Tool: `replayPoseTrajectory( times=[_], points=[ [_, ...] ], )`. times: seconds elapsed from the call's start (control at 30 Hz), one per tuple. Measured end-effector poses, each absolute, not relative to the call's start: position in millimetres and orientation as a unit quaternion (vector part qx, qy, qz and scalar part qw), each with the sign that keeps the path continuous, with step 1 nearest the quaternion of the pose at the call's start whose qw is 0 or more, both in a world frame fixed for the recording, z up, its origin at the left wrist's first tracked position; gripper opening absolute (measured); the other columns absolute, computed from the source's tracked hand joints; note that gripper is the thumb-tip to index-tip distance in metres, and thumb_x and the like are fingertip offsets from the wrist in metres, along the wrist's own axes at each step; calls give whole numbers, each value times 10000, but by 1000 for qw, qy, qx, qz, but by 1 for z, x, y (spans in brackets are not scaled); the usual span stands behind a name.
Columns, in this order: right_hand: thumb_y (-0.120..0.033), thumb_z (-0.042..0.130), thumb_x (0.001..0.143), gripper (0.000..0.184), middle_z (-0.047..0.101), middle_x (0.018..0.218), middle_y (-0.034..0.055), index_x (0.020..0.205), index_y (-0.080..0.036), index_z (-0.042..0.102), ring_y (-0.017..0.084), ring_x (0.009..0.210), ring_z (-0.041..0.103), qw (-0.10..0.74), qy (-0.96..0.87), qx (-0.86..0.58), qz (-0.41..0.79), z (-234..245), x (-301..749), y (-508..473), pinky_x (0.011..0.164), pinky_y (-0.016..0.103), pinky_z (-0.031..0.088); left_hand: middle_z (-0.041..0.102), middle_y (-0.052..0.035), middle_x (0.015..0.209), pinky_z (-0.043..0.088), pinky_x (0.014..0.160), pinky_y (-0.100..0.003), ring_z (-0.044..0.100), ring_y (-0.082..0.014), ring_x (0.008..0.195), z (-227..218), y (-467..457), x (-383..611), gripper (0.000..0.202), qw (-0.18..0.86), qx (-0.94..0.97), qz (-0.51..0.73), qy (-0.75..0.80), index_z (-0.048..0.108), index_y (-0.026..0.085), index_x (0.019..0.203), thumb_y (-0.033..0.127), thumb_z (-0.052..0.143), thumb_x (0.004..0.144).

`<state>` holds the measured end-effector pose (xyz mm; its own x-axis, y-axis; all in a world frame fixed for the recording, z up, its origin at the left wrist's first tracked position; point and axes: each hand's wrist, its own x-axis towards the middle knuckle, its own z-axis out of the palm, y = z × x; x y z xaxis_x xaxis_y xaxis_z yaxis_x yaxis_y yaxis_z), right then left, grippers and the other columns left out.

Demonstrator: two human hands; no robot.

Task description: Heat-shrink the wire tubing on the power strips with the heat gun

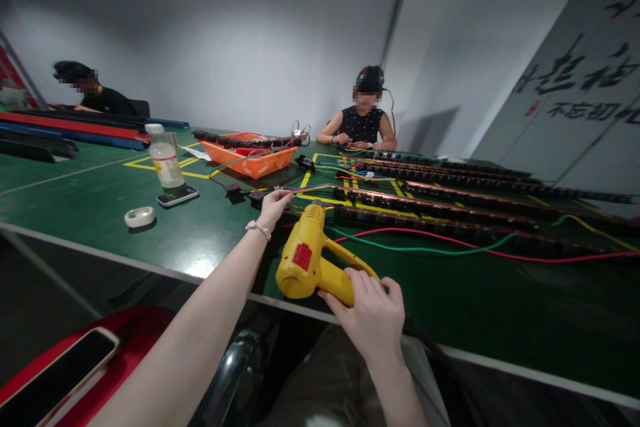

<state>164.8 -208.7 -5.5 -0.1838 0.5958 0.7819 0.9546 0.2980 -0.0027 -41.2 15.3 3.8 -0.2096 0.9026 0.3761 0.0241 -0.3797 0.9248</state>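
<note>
My right hand point(373, 307) is wrapped round the handle of a yellow heat gun point(300, 257) with a red label. Its ribbed nozzle points away from me, toward the wires. My left hand point(275, 208), with a bracelet at the wrist, pinches thin coloured wires point(315, 188) just left of the nozzle; the exact grip is too small to make out. These wires run to long dark strips with copper-coloured tops point(400, 203) lying on the green table point(220, 240). Small black connectors point(233, 191) lie beyond my left hand.
An orange basket point(255, 163) with a dark strip across it stands behind my left hand. Left of it are a bottle point(166, 160), a phone point(178, 196) and a white ring-shaped object point(140, 217). Green and red wires point(425, 249) cross the right side. Two people sit beyond.
</note>
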Motion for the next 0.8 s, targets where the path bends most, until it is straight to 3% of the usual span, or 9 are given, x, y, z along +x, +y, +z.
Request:
replayPoseTrajectory(
  times=[0.5,0.8],
  points=[
    [-546,546,825,432,664,788,38,918,-128,595,169,718,607,330,-707,-551,-296,-5,187,-222,779,348,327,679,-44,705,459,647,-265,578,-145,668,6,12,-39,286,340,526,641,445,701,143,757,380,719,598],
    [-561,514,837,441,626,731,24,899,-131,587,154,679,565,351,-694,-555,-295,-6,173,-218,743,330,323,654,-29,669,440,613,-252,558,-133,640,5,10,-37,297,348,518,645,441,698,138,741,384,737,579]
  ],
)
